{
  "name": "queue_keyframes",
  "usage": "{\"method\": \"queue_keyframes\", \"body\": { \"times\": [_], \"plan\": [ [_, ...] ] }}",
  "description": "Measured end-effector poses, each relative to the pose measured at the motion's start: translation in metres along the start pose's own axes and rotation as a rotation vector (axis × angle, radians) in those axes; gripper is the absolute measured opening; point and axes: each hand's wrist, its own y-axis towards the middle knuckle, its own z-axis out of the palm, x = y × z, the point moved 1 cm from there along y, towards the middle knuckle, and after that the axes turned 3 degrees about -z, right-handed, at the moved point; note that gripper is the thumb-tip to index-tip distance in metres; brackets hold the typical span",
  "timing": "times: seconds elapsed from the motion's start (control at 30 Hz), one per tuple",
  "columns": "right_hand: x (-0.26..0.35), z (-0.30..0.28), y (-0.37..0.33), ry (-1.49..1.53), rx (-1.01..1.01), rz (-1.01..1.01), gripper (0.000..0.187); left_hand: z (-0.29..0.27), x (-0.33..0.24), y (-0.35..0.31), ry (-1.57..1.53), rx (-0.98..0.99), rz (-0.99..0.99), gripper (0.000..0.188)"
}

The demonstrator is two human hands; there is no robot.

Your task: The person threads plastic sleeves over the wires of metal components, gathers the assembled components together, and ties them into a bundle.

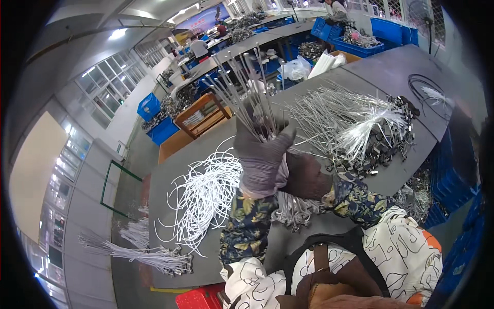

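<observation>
On the table (206, 270), a heap of cords (206, 193) lies left of the left hand (263, 159). That hand has a bundle of rods (252, 98) in it, and the right hand (309, 177) is just beside it. A big pile of wires (324, 110) lies farther right. Another bunch (167, 260) pokes past the table's left edge. Bins (453, 167) stand to the right

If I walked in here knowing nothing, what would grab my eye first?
Probably the bundle of thin, silvery strands fanning upward mid-picture, gripped in the person's gloved left hand, with the right hand close beside it. Next comes the loose tangle of white cords on the grey table, left of the hands. To their right lies a broad heap of silvery wires with dark end pieces.
</observation>
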Motion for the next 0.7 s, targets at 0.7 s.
{"method": "queue_keyframes", "body": {
  "times": [0.7],
  "plan": [
    [0.047,-0.1,0.12,-0.021,-0.053,-0.695,0.034,0.0,0.038,0.018,-0.015,0.334,0.125,0.052]
  ]
}}
